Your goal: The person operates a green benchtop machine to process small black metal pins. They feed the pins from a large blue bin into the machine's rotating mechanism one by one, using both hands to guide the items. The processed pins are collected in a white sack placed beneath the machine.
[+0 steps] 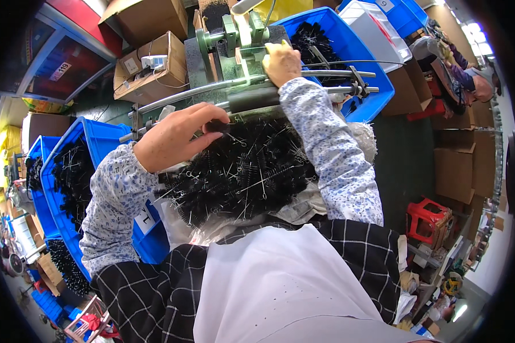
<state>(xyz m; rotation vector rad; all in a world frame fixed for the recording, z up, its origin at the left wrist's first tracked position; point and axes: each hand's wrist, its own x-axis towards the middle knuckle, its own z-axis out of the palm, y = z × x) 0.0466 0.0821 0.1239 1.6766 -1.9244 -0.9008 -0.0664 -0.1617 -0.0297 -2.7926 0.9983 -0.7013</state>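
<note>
My left hand (180, 134) is closed, thumb and fingers pinching a small black bristle brush (217, 127) above the near side of the bench machine. Below it, a heap of black wire brushes (249, 177) with twisted metal stems and looped ends spreads across the front of my lap. My right hand (282, 64) is farther forward, its fingers curled at the lit green metal machine (230, 31); what they grip is hidden. Metal rods (200, 91) run crosswise under my right wrist. A dark sleeve (252, 99) covers part of the nearer rod.
Blue bins of black brushes stand on the left (103, 134) and right (376, 60). An open cardboard box (174, 66) holds a small white device beyond my left hand. To the right are a red stool (426, 220), cardboard boxes (455, 171) and another person (466, 83).
</note>
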